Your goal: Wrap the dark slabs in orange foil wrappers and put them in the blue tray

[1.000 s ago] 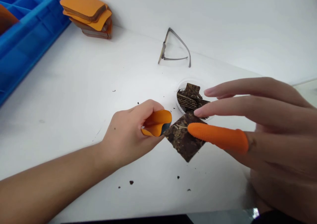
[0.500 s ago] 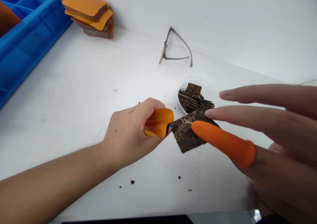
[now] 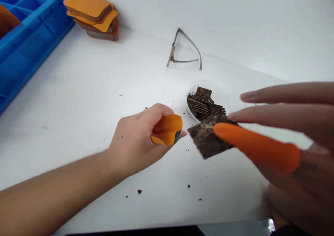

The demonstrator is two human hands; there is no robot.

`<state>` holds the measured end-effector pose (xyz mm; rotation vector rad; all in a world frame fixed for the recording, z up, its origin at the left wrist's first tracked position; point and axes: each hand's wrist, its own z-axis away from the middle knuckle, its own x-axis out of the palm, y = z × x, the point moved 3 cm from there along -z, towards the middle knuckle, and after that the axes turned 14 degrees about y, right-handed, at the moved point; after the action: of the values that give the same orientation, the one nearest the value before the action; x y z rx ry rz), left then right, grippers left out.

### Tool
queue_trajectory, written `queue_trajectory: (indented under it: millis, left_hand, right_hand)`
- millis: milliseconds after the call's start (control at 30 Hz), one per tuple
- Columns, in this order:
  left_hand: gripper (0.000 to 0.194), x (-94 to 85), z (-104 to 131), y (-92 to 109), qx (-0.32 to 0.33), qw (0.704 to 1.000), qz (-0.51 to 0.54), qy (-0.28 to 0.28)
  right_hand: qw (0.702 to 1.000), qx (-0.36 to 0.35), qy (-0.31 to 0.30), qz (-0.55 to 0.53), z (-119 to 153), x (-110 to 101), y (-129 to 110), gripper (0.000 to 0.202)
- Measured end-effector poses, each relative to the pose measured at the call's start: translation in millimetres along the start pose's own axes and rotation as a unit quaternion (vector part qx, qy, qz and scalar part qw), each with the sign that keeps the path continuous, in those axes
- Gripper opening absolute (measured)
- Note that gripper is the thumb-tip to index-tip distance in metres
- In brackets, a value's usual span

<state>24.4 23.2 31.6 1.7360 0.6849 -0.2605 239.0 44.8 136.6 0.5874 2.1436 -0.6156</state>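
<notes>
My left hand (image 3: 143, 137) is closed around an orange paper pouch (image 3: 171, 126), whose curved open mouth faces up and to the right. In my right hand (image 3: 281, 142) a thin dark brown square piece (image 3: 206, 142) is pinched, with an orange cover (image 3: 255, 145) on one finger and two other fingers stretched out above. A small gap separates the brown piece from the pouch. Just behind it sits a round clear dish (image 3: 192, 115) holding several similar brown pieces (image 3: 203, 94).
Folded glasses (image 3: 186, 60) lie behind the dish. A stack of orange pouches (image 3: 90, 6) stands at the back left, beside a blue divided crate (image 3: 31, 38). Dark crumbs (image 3: 139, 191) are scattered over the white table (image 3: 86, 124).
My right hand has moved right with the brown piece, away from the pouch. A fingertip of my left hand now shows beyond the pouch, and small crumbs have appeared below the dish.
</notes>
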Motion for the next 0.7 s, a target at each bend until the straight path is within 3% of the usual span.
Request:
queue_trajectory:
  millis: [100, 167, 267, 367, 500, 700]
  left_hand:
    - [0.025, 0.4, 1.8, 2.2, 0.015, 1.000, 0.004, 0.012]
    - [0.028, 0.5, 3.4, 2.0, 0.035, 0.999, 0.004, 0.020]
    - [0.028, 0.1, 5.7, -0.8, 0.054, 0.998, -0.009, 0.031]
    - [0.029, -0.2, 7.2, -3.4, 0.064, 0.997, -0.018, 0.037]
    - [0.029, 0.1, 6.6, -4.9, 0.059, 0.998, -0.023, 0.031]
    - [0.029, 0.7, 4.9, -4.5, 0.057, 0.998, -0.016, 0.019]
  right_hand:
    - [0.994, -0.011, 0.062, 0.094, -8.1, -1.5, 34.4, 0.021]
    - [0.992, 0.008, 0.033, 0.124, -14.6, 10.4, 60.7, 0.018]
    - [0.990, 0.130, -0.030, 0.045, -18.3, 33.5, 100.9, 0.015]
    - [0.979, 0.191, -0.065, 0.007, -15.1, 49.1, 125.9, 0.014]
    - [0.965, 0.238, -0.111, 0.012, -9.4, 57.3, 136.5, 0.020]
    - [0.974, 0.187, -0.126, 0.018, -10.5, 61.1, 132.2, 0.021]
